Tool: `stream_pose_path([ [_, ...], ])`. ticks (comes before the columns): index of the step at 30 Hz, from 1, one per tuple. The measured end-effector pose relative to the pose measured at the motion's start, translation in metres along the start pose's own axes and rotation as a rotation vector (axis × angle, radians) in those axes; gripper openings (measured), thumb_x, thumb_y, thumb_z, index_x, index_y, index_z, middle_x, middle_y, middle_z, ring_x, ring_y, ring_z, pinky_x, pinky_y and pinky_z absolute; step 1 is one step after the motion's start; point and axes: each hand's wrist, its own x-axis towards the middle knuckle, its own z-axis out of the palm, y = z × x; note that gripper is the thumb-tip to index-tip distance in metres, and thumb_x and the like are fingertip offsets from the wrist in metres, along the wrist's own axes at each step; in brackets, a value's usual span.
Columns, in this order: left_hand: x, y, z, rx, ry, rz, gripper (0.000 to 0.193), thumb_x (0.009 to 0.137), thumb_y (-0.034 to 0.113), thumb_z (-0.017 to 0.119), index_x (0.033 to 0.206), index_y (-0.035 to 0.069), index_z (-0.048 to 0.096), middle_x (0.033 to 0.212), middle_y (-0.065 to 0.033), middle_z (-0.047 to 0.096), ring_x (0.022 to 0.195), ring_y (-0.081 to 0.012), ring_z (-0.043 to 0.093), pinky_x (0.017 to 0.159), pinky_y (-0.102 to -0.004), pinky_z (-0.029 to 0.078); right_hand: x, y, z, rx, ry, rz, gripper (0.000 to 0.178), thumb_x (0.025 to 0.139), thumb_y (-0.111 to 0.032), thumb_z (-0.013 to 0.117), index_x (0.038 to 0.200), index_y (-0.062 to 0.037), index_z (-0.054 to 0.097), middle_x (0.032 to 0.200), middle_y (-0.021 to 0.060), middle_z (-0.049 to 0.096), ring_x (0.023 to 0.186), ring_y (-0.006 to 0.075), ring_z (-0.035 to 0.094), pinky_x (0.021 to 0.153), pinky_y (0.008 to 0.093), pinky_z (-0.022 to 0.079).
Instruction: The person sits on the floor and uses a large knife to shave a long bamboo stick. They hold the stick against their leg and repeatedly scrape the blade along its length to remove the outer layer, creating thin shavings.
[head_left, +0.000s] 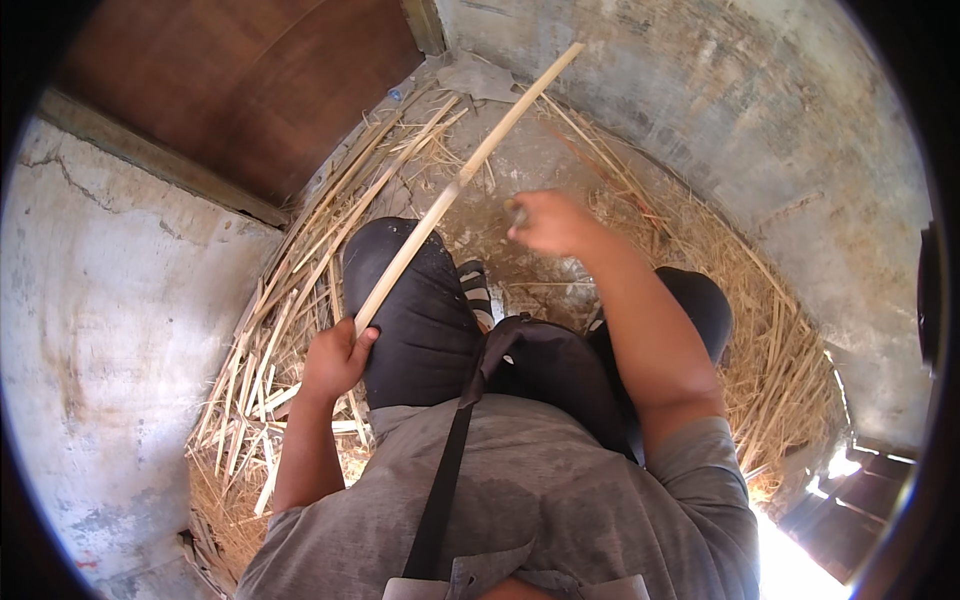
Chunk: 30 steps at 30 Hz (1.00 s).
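From where I stand, the person's left hand point(335, 358) has its fingers closed firmly round the lower end of a long, pale strip point(456, 187), thumb laid along it, while the right hand point(553, 222) is held up with its fingers curled about a small greyish thing point(518, 216), too blurred for me to tell what it is. To handle this well, I'd say, the left grip should be snug and close to the end, with the strip kept in line over the thigh so it cannot whip or roll; if that small thing has an edge, it ought to travel along the strip and away from the left fingers, with light, even pressure, and extra care at the rough band partway up, which looks like a joint. The strip runs from the left fingers up and rightward, across the dark-trousered left knee point(392, 255), its far end well beyond both hands; the right fingers are just to the right of its middle, apart from it. Past the knees, a striped shoe point(477, 292) shows on the dusty floor point(520, 125). Loose strips point(290, 290) lie heaped to the left, finer shavings point(780, 370) bank up on the right, and a stained wall point(790, 130) curves behind.
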Motion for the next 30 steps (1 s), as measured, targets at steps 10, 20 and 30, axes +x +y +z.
stream_pose_path([
  [10, 0.0, -0.001, 0.002, 0.005, 0.016, 0.01, 0.054, 0.099, 0.051, 0.063, 0.079, 0.001, 0.055, 0.065, -0.0249, 0.06, 0.066, -0.0475, 0.062, 0.059, -0.0513, 0.047, 0.006, 0.035, -0.01, 0.06, 0.177, 0.196, 0.049, 0.088, -0.035, 0.074, 0.122, -0.0015, 0.067, 0.112, 0.0235, 0.071, 0.108, 0.0402, 0.067, 0.095, 0.0473, 0.053],
  [20, -0.003, 0.01, -0.005, 0.149, 0.023, -0.022, 0.056, 0.097, 0.053, 0.064, 0.078, 0.002, 0.053, 0.065, -0.0238, 0.061, 0.066, -0.047, 0.063, 0.059, -0.0522, 0.048, 0.002, -0.024, 0.016, -0.033, -0.123, -0.051, 0.045, 0.089, -0.033, 0.073, 0.12, -0.0017, 0.067, 0.109, 0.023, 0.071, 0.105, 0.0408, 0.068, 0.093, 0.0487, 0.053],
  [30, -0.004, 0.02, -0.01, 0.209, 0.061, -0.011, 0.052, 0.095, 0.048, 0.068, 0.078, 0.002, 0.053, 0.064, -0.0228, 0.061, 0.066, -0.0472, 0.063, 0.059, -0.0525, 0.047, 0.007, 0.051, -0.009, 0.021, 0.157, 0.255, 0.045, 0.087, -0.034, 0.074, 0.12, -0.005, 0.068, 0.114, 0.0217, 0.071, 0.108, 0.0396, 0.067, 0.093, 0.0468, 0.053],
])
